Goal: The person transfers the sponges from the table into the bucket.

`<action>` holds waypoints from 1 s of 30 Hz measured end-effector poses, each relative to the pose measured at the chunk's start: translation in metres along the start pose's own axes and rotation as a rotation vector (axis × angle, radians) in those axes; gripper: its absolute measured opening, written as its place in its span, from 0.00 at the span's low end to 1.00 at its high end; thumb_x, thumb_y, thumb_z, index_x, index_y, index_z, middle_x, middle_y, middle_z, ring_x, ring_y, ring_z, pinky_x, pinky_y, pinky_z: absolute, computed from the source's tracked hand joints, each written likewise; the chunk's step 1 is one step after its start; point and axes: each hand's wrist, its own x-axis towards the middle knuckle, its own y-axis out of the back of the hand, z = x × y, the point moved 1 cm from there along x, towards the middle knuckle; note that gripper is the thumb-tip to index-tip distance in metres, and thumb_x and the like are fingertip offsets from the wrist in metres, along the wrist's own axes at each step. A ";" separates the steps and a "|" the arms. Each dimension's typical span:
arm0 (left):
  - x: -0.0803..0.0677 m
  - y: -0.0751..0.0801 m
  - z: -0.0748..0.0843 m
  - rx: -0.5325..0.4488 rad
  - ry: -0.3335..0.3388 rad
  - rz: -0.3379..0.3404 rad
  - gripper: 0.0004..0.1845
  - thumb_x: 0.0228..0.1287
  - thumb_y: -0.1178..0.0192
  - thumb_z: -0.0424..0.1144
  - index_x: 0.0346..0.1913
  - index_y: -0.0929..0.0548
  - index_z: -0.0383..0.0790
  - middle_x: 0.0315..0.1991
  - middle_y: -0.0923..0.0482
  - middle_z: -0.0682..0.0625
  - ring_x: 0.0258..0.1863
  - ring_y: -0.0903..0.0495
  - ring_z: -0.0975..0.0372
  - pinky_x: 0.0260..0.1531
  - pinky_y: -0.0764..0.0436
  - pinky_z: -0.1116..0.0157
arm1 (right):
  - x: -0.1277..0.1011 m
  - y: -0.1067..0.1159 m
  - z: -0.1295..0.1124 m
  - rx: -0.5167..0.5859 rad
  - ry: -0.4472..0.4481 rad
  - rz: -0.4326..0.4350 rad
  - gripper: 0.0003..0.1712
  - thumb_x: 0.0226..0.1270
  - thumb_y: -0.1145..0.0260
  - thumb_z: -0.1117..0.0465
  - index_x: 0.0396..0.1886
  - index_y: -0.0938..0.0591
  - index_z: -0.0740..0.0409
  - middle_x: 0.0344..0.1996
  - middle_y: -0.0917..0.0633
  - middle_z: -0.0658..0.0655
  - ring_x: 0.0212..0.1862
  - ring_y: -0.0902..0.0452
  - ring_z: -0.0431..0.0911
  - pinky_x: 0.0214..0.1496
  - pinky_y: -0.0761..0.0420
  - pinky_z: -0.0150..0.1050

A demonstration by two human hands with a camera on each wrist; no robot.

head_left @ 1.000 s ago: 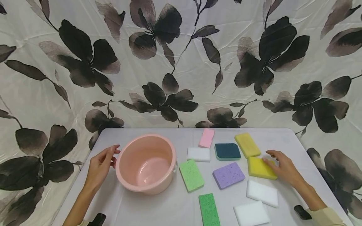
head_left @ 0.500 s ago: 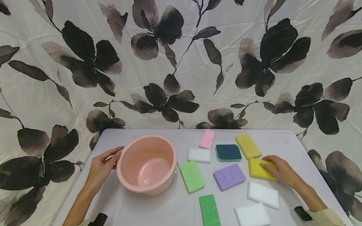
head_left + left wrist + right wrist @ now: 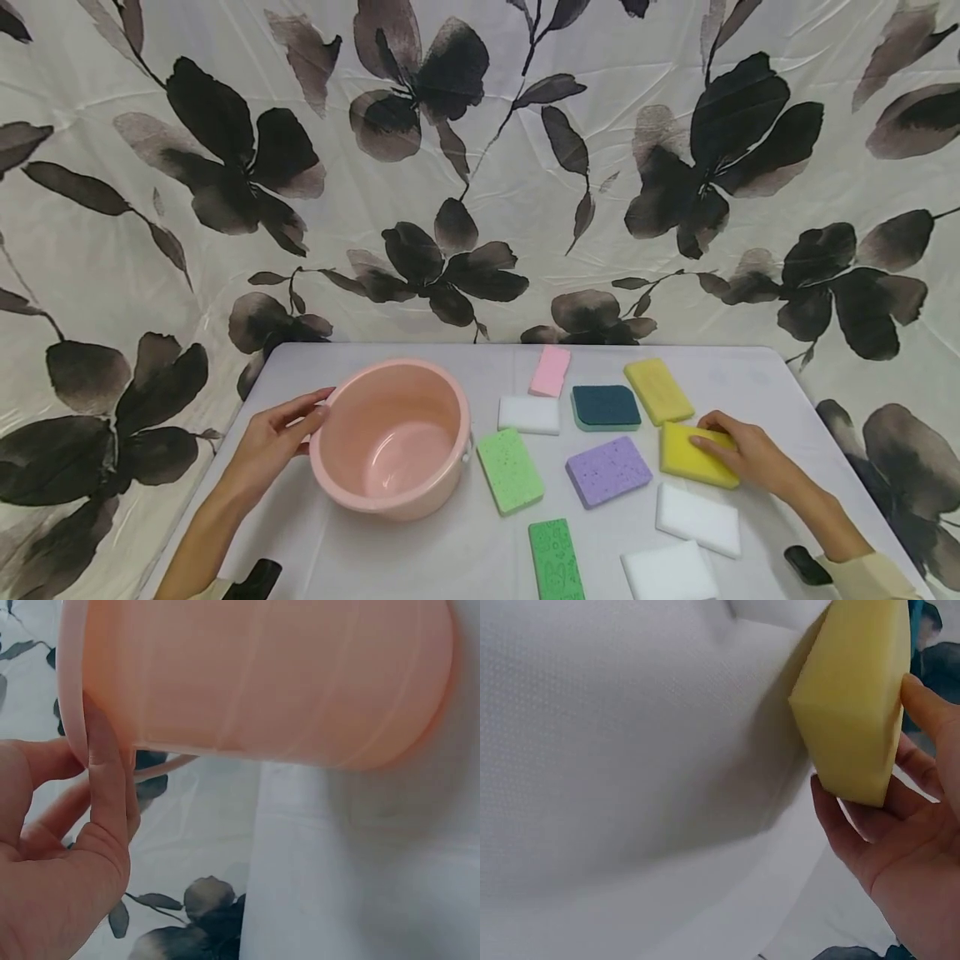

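At the left of the table in the head view stands a round pink bucket (image 3: 405, 385), its inside showing no contents. My left hand (image 3: 273, 442) pinches its rim on the left side, thumb and fingers on either side of the lip, as the left wrist view also shows with the bucket wall (image 3: 262, 682). On the right, my right hand (image 3: 757, 454) grips a thick yellow sponge (image 3: 686, 458) by its right end. Seen from the right wrist, that sponge (image 3: 855, 697) sits between thumb and fingers, one edge tilted over the white cloth.
Near the held sponge lie another yellow sponge (image 3: 658, 390), a dark teal scouring sponge (image 3: 606, 407), a purple sponge (image 3: 609, 472) and white sponges (image 3: 697, 521). Light green (image 3: 510, 471), green (image 3: 557, 558) and pink (image 3: 550, 371) sponges lie between. A floral curtain (image 3: 420, 183) hangs behind.
My left hand has come in from beside the bucket and taken hold of its rim. My right fingers have closed on the yellow sponge, which has shifted slightly.
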 end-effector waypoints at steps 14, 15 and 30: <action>-0.008 -0.009 -0.006 -0.095 -0.028 0.034 0.31 0.76 0.40 0.51 0.73 0.27 0.37 0.62 0.22 0.45 0.45 0.16 0.71 0.41 0.14 0.68 | 0.007 0.023 -0.005 0.109 -0.052 -0.267 0.22 0.72 0.30 0.54 0.54 0.15 0.68 0.47 0.13 0.60 0.45 0.18 0.49 0.47 0.15 0.40; -0.009 -0.010 -0.007 -0.105 -0.037 0.034 0.31 0.76 0.40 0.50 0.73 0.27 0.37 0.61 0.21 0.49 0.45 0.16 0.71 0.41 0.14 0.68 | 0.008 0.026 -0.005 0.123 -0.065 -0.281 0.22 0.71 0.30 0.54 0.54 0.15 0.68 0.47 0.13 0.58 0.44 0.18 0.47 0.45 0.16 0.36; -0.011 -0.014 -0.008 -0.122 -0.044 0.050 0.31 0.76 0.39 0.49 0.74 0.28 0.37 0.56 0.21 0.48 0.43 0.15 0.70 0.41 0.14 0.69 | 0.017 0.046 -0.017 0.309 -0.188 -0.340 0.26 0.68 0.27 0.55 0.57 0.19 0.69 0.46 0.15 0.57 0.43 0.17 0.47 0.43 0.16 0.33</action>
